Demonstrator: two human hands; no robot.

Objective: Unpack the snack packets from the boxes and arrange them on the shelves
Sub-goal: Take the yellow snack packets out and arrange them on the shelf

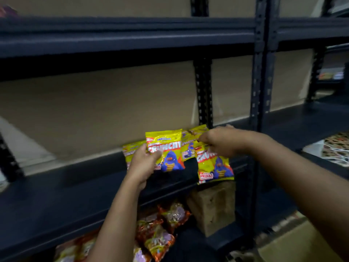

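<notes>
Several yellow snack packets with red lettering and a blue figure are held above the dark metal shelf (56, 195). My left hand (143, 163) grips one yellow packet (166, 148) by its left edge, with another packet (132, 148) behind it. My right hand (221, 142) pinches the top of a second cluster: one packet hangs down in front (215, 167) and others (190, 142) stand behind it. All packets are roughly upright, near the shelf's front edge.
A dark upright post (204, 95) stands behind the packets and another post (260, 72) to the right. Orange snack packets (162, 229) and a brown block (213, 207) lie on the lower shelf. A cardboard box (294, 246) sits at the bottom right.
</notes>
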